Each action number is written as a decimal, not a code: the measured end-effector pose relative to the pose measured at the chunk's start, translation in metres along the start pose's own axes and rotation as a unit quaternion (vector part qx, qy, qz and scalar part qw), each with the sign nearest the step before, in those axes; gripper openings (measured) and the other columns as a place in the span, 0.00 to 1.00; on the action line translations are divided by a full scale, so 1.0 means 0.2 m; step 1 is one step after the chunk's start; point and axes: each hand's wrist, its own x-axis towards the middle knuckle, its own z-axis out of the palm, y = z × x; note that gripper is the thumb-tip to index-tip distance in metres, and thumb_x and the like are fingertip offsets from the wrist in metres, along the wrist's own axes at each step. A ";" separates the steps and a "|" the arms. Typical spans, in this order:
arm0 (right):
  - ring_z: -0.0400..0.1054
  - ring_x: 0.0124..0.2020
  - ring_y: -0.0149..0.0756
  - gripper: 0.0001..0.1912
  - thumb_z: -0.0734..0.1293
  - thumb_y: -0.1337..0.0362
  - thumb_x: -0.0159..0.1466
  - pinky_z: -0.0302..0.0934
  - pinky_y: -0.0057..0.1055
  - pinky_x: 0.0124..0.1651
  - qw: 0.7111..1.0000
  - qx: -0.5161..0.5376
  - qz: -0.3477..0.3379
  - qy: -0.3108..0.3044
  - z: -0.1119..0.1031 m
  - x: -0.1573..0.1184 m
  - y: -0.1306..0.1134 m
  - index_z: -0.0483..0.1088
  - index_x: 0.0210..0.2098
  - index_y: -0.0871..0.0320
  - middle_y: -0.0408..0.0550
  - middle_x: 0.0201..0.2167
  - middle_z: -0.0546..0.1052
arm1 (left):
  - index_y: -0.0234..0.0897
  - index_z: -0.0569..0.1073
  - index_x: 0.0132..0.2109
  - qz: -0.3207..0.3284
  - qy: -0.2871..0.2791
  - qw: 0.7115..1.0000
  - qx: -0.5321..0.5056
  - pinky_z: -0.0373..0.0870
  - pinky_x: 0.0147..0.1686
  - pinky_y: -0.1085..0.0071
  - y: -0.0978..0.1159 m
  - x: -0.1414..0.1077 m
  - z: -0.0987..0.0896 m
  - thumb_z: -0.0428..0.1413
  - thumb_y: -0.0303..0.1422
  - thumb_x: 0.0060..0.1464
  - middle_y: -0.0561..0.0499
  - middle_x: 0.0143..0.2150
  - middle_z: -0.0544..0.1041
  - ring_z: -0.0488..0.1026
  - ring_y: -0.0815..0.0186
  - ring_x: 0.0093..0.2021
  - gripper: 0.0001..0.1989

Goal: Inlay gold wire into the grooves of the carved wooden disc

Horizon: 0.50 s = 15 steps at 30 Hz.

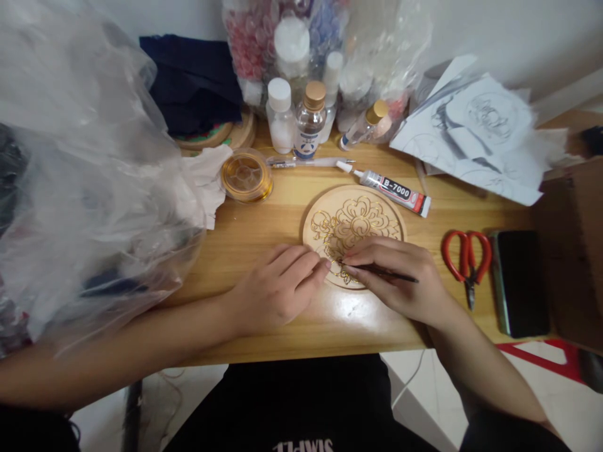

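A round wooden plate (358,216) lies on the table, with gold wire (360,224) bent into flower outlines on its face. My right hand (400,273) pinches slim dark tweezers (391,274), their tips down at the lower part of the plate. My left hand (282,282) rests at the plate's lower left edge. Its fingers are curled and pressed together, with the fingertips close to the tweezers' tips; whatever they hold is hidden. Above the plate lies a B-7000 glue tube (396,191). A spool of gold wire (247,176) sits to the upper left.
Red-handled pliers (468,257) and a phone (519,282) lie at the right. Bottles (309,122), a pen (306,162) and printed drawings (475,125) line the back. Plastic bags (94,188) crowd the left side. A cardboard box (575,251) stands at far right.
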 end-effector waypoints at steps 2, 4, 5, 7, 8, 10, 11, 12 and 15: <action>0.72 0.36 0.32 0.07 0.66 0.73 0.60 0.67 0.30 0.37 1.000 0.001 0.000 0.001 0.00 0.00 0.00 0.71 0.38 0.58 0.47 0.33 0.77 | 0.30 0.73 0.46 0.005 -0.007 1.000 0.000 0.72 0.40 0.65 0.00 0.00 -0.01 0.54 0.28 0.56 0.45 0.39 0.75 0.71 0.62 0.41 0.11; 0.72 0.36 0.32 0.07 0.66 0.73 0.60 0.67 0.30 0.38 1.000 0.000 0.001 0.001 0.00 0.00 0.00 0.71 0.38 0.58 0.47 0.33 0.77 | 0.30 0.72 0.48 0.011 -0.027 1.000 -0.003 0.71 0.41 0.64 0.00 0.00 -0.02 0.54 0.31 0.56 0.45 0.40 0.75 0.71 0.61 0.42 0.13; 0.72 0.36 0.32 0.07 0.66 0.73 0.60 0.67 0.30 0.38 1.000 0.000 0.003 0.000 0.00 0.00 0.00 0.71 0.38 0.58 0.47 0.33 0.77 | 0.30 0.72 0.48 0.012 -0.037 0.999 -0.007 0.71 0.41 0.64 0.00 0.00 -0.02 0.54 0.32 0.57 0.44 0.40 0.74 0.70 0.60 0.43 0.14; 0.72 0.36 0.33 0.07 0.66 0.73 0.60 0.67 0.31 0.37 1.000 0.001 0.006 -0.002 0.00 0.00 0.00 0.71 0.38 0.58 0.47 0.33 0.77 | 0.30 0.71 0.49 0.010 -0.056 0.998 -0.014 0.70 0.43 0.62 0.00 0.00 -0.02 0.54 0.34 0.57 0.43 0.42 0.74 0.69 0.59 0.45 0.15; 0.72 0.36 0.33 0.07 0.66 0.73 0.60 0.67 0.31 0.37 1.000 0.001 0.006 -0.002 0.00 0.00 0.00 0.71 0.38 0.58 0.47 0.33 0.77 | 0.30 0.71 0.50 0.008 -0.063 0.998 -0.017 0.70 0.44 0.62 0.00 -0.01 -0.02 0.54 0.34 0.57 0.42 0.42 0.73 0.69 0.59 0.45 0.16; 0.72 0.36 0.33 0.07 0.66 0.73 0.60 0.67 0.31 0.37 1.000 -0.001 0.005 -0.001 0.00 0.00 0.00 0.71 0.37 0.58 0.47 0.33 0.77 | 0.30 0.71 0.50 0.005 -0.070 0.997 -0.021 0.69 0.45 0.61 0.00 -0.01 -0.02 0.54 0.35 0.57 0.42 0.43 0.73 0.68 0.58 0.46 0.16; 0.72 0.35 0.33 0.07 0.66 0.73 0.60 0.67 0.31 0.37 1.000 -0.002 0.004 -0.001 0.00 0.00 0.00 0.71 0.37 0.58 0.47 0.33 0.77 | 0.31 0.71 0.50 0.003 -0.072 0.997 -0.021 0.69 0.45 0.61 0.00 -0.01 -0.02 0.54 0.35 0.57 0.42 0.43 0.73 0.68 0.58 0.46 0.16; 0.72 0.35 0.32 0.07 0.66 0.73 0.60 0.67 0.30 0.37 1.000 -0.003 0.003 -0.001 0.00 0.00 0.00 0.71 0.37 0.58 0.47 0.33 0.77 | 0.31 0.72 0.50 0.002 -0.073 0.997 -0.022 0.70 0.45 0.61 0.00 -0.01 -0.01 0.54 0.35 0.57 0.42 0.44 0.73 0.69 0.58 0.46 0.16; 0.72 0.35 0.33 0.06 0.66 0.72 0.60 0.67 0.30 0.37 1.000 -0.005 0.004 -0.001 0.00 0.00 0.00 0.71 0.37 0.59 0.48 0.33 0.77 | 0.30 0.72 0.49 -0.001 -0.071 0.997 -0.033 0.70 0.47 0.58 -0.01 -0.01 -0.01 0.54 0.35 0.57 0.40 0.46 0.73 0.68 0.54 0.51 0.16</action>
